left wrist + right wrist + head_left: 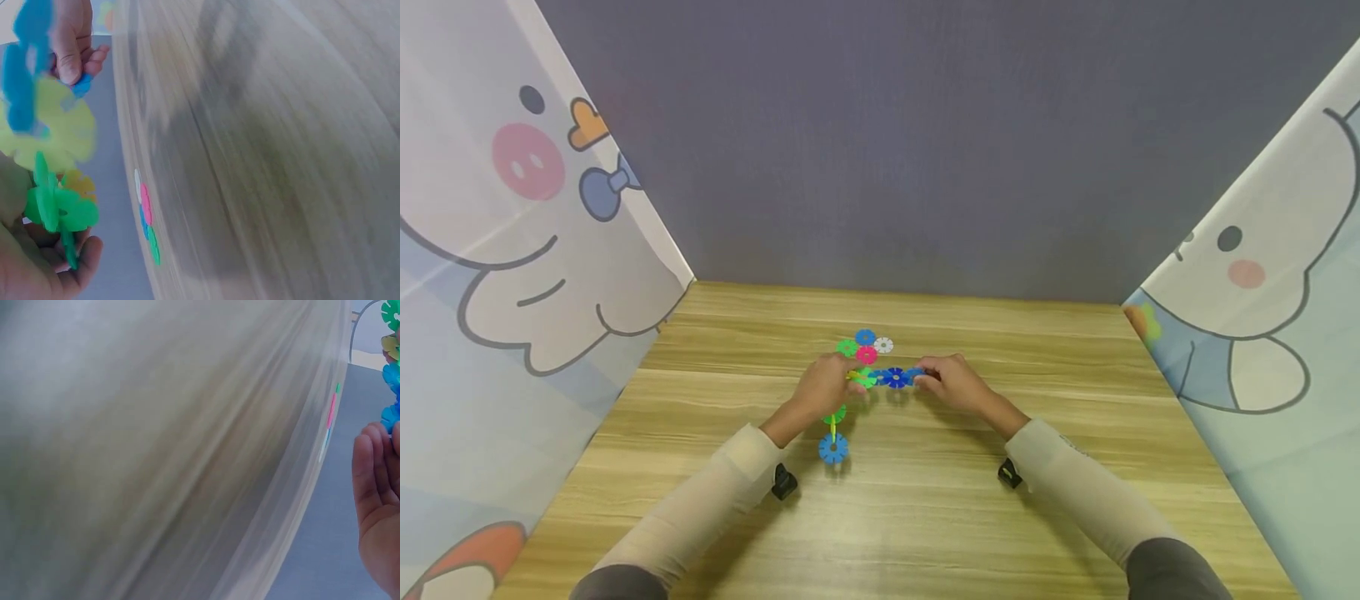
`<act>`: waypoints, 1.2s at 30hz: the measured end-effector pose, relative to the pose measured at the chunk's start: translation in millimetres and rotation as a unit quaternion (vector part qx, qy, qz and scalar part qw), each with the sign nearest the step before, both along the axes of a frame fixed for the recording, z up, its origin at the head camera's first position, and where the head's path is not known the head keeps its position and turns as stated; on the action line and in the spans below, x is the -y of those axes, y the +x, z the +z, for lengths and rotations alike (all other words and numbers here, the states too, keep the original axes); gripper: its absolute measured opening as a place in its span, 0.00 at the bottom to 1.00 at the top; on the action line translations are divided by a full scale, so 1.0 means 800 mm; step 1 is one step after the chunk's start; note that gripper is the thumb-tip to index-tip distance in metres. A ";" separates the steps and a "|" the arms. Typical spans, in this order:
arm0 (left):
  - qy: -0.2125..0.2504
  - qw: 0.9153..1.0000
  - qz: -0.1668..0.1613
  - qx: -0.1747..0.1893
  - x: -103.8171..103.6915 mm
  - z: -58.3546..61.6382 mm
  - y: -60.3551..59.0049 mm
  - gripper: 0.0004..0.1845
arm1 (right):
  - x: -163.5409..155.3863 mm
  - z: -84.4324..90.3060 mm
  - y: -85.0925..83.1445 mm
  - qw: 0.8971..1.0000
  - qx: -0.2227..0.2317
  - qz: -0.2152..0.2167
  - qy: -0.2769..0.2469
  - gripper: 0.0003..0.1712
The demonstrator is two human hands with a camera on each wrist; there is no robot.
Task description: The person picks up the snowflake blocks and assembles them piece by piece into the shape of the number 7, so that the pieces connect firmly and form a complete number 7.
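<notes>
Between both hands (887, 383), disc chain (891, 377) lengthwise left-right.

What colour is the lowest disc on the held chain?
Light blue disc, clearest in the head view.

Open tabletop, small cluster at 12 o'clock

Loose discs (866, 346) lie just beyond the chain (880, 379); curtains (512, 250) wall 9 and 3 o'clock; bare table (925, 517) toward 6 o'clock lets hands pass.

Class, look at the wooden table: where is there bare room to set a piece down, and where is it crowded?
Bare wood lies along the near edge of the wooden table between the sleeves, and at both far corners. It is crowded mid-table: the loose flat plastic snowflake discs and the joined disc chain.
</notes>
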State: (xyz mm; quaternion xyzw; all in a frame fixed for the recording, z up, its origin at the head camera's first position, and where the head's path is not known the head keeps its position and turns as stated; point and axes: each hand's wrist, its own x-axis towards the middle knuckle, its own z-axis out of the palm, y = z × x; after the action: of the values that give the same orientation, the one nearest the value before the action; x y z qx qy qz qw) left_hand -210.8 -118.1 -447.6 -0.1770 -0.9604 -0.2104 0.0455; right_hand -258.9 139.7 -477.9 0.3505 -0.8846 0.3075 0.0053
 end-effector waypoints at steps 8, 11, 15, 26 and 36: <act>0.011 1.000 -0.011 -0.002 -0.005 0.001 -0.001 0.23 | -0.001 0.004 0.003 1.000 0.001 0.000 -0.018 0.05; 0.009 1.000 -0.011 -0.004 -0.006 0.002 -0.002 0.23 | 0.000 0.004 0.004 1.000 -0.006 -0.008 -0.020 0.06; 0.013 1.000 -0.015 0.004 -0.005 0.003 -0.002 0.23 | 0.003 0.004 0.008 1.000 -0.014 -0.016 -0.012 0.06; 0.000 0.997 -0.021 0.077 0.007 0.008 -0.003 0.26 | 0.011 0.008 0.019 0.999 -0.004 -0.019 0.037 0.04; -0.069 0.997 -0.016 0.041 -0.003 0.016 0.002 0.27 | 0.008 0.004 0.013 0.999 0.013 -0.020 0.026 0.04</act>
State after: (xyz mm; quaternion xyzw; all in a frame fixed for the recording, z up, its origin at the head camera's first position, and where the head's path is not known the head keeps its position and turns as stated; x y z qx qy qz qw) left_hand -209.4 -116.1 -434.8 -0.1861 -0.9708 -0.1513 -0.0091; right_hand -248.5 133.2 -474.6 0.3291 -0.8990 0.2890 -0.0092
